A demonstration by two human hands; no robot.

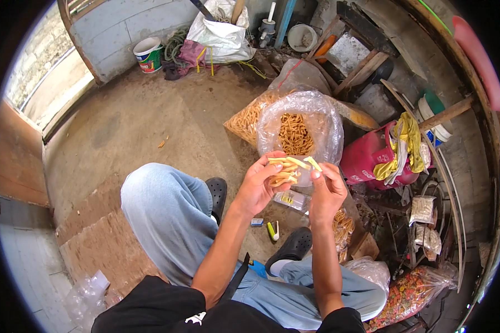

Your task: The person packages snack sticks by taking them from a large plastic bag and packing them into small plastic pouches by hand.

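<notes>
My left hand (258, 183) is closed around a small clear plastic bag (304, 178) with pale yellow stick snacks (283, 177) in and around it. Between the thumb and fingers of my right hand (326, 195) is a single stick snack (313, 163), held close to the bag's right side. Just beyond both hands stands a large open plastic bag (326, 119) of browner stick snacks (296, 136). Below the hands, on the floor, lie a flat clear packet (292, 200), a green-and-white cutter-like tool (273, 231) and a small blue box (256, 222).
Another big bag of snacks (250, 114) leans behind the open one. At right are a pink gas cylinder (366, 158) with yellow gloves (408, 139), hanging packets (423, 211) and a bag of colourful snacks (411, 294). A paint bucket (148, 55) stands by the far wall.
</notes>
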